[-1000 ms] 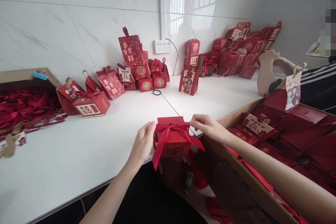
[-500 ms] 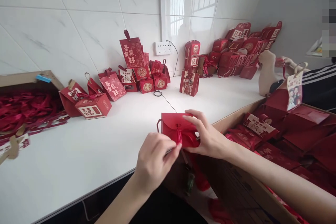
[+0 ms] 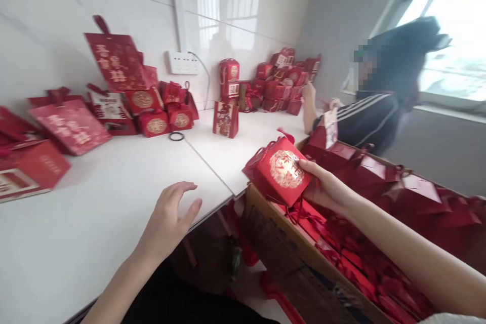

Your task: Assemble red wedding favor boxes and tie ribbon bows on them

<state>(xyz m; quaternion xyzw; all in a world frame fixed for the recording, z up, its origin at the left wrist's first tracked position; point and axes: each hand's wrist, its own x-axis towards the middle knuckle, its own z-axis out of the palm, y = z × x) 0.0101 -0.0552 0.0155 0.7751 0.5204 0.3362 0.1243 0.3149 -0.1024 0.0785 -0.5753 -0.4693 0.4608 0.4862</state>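
A red gift box [image 3: 285, 172] with a gold round emblem and dark red cord is in my right hand [image 3: 322, 182], thumb on its printed face. It is tilted over the near corner of a cardboard carton [image 3: 266, 223] filled with red gift boxes and ribbons. My left hand [image 3: 170, 217] hovers above the front edge of the white table [image 3: 125, 182], fingers apart, holding nothing. Beyond it on the table lies a small black ring [image 3: 176, 136].
Red gift boxes [image 3: 155, 124] are stacked along the tiled wall, with a further pile [image 3: 281, 83] at the far end. A power strip [image 3: 184, 63] is on the wall. Behind the carton is another person [image 3: 360, 116] in a dark striped sleeve, one arm raised.
My left hand has let go of the ribbon and moved left, opening. My right hand has carried the gift box over the carton, its emblem face now showing. The view has swung right.
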